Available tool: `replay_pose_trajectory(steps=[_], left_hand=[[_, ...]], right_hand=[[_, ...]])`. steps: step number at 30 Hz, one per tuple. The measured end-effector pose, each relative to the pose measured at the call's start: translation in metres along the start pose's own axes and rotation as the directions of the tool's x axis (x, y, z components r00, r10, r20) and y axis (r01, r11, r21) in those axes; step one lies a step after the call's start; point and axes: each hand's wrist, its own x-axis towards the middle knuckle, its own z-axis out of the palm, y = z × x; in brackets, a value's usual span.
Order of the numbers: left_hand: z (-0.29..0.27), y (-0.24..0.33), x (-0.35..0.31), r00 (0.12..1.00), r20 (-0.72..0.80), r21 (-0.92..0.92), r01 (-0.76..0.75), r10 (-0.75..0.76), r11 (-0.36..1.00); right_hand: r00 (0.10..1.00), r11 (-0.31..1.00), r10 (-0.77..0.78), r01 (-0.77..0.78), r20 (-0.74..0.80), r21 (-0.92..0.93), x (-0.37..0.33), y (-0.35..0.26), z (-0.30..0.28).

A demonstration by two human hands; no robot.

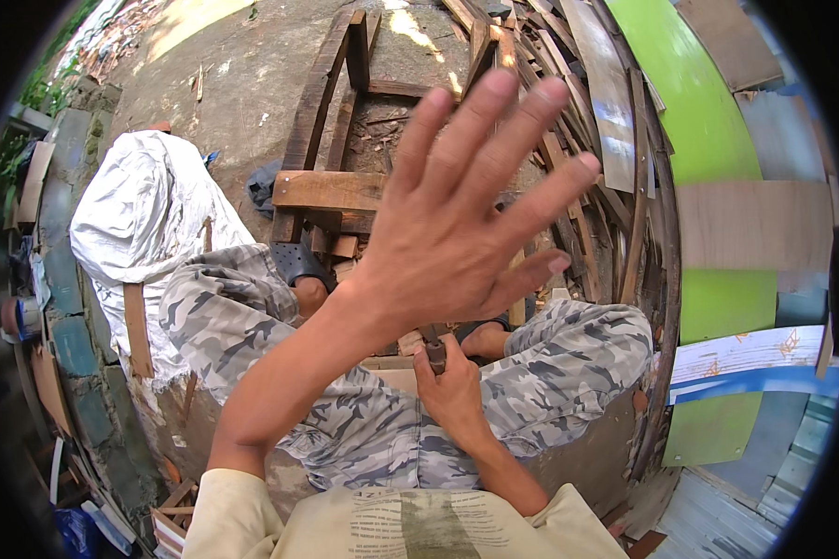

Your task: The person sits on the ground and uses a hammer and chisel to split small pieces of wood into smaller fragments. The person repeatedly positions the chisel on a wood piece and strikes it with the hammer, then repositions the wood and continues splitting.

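Note:
My left hand (457, 205) is raised in front of me with its fingers spread and its back showing; it holds nothing. Between my knees, my right hand (452, 387) is closed around a dark brown tool handle (435, 356). Whatever lies at the tool's far end is hidden behind my left hand, so I cannot tell its kind. Below that, a pale piece of wood (396, 380) lies near my lap. Beyond my feet stands a wooden frame (319, 102) of dark beams, with a lighter brown crosspiece (326, 190) at its near end, partly covered by my left hand.
A white cloth (144, 210) drapes over something at the left, beside a block wall (79, 345). Long scrap planks (569, 65) pile up at the right, before a fence of green panels (708, 121). Wood offcuts (345, 246) lie near my dark shoe (300, 265).

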Motion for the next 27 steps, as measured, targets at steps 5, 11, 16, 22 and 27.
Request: replay_pose_trajectory(steps=[5,11,16,22,27], left_hand=[[0.057,-0.012,-0.03,0.915,0.375,-0.093,-0.122,0.148,0.988],[0.049,-0.019,-0.034,0.879,0.437,-0.243,-0.09,0.192,0.966],[-0.004,0.004,0.02,0.939,0.302,-0.157,-0.119,0.163,0.98],[0.039,-0.025,-0.022,0.886,0.432,-0.14,-0.118,0.168,0.983],[0.039,-0.027,-0.032,0.857,0.502,-0.154,-0.047,0.119,0.987]], right_hand=[[0.997,0.997,-0.068,0.067,-0.043,-0.029,0.005,0.005,0.01],[0.995,0.996,-0.088,0.089,-0.051,0.015,0.007,0.003,0.018],[0.994,0.995,-0.102,0.103,-0.037,0.012,0.015,0.005,0.017],[0.982,0.984,-0.178,0.177,-0.063,-0.023,0.026,0.0,0.02],[0.989,0.989,-0.145,0.145,0.005,-0.003,0.019,0.001,0.025]])
